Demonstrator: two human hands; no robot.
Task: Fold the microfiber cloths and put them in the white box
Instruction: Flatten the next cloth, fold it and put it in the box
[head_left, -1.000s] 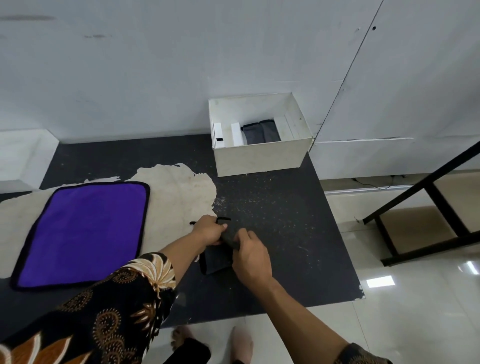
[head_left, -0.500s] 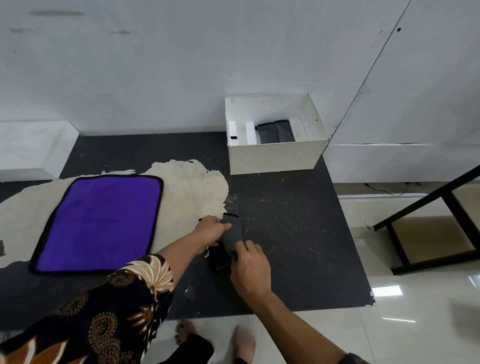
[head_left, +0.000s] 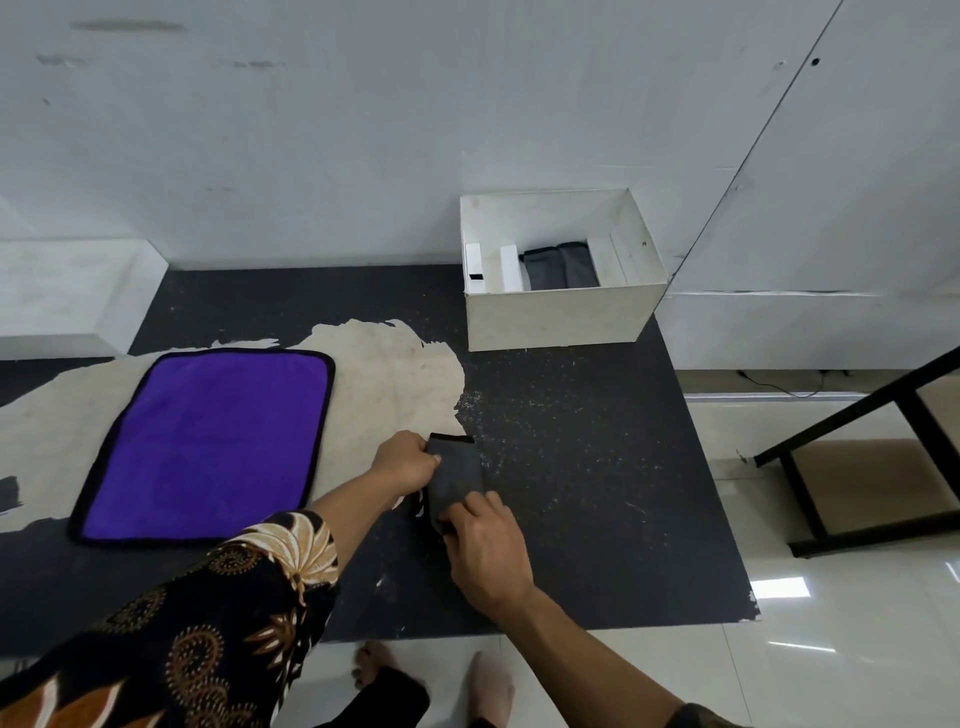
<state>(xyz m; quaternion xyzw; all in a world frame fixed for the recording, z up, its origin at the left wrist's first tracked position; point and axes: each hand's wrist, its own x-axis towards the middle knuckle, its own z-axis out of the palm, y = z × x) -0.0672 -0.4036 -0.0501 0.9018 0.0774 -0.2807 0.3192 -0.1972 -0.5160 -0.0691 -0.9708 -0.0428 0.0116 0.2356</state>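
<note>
A small dark grey folded cloth (head_left: 456, 475) sits on the black tabletop between my hands. My left hand (head_left: 405, 465) pinches its left edge near the top. My right hand (head_left: 488, 551) grips its lower end with curled fingers. A purple cloth with a black border (head_left: 208, 447) lies spread flat to the left. The white box (head_left: 561, 317) stands at the back right, open on top, with a folded grey cloth (head_left: 560, 267) inside between white dividers.
The black table surface (head_left: 597, 467) has a worn beige patch (head_left: 400, 374) and ends at a right edge above tiled floor. A black metal frame (head_left: 857, 462) stands on the right. My bare feet (head_left: 431, 686) show below the front edge. A white wall rises behind.
The grey cloth has been folded up into a narrower, taller shape between my hands. The view shifted, so the box and purple cloth sit further right in the frame.
</note>
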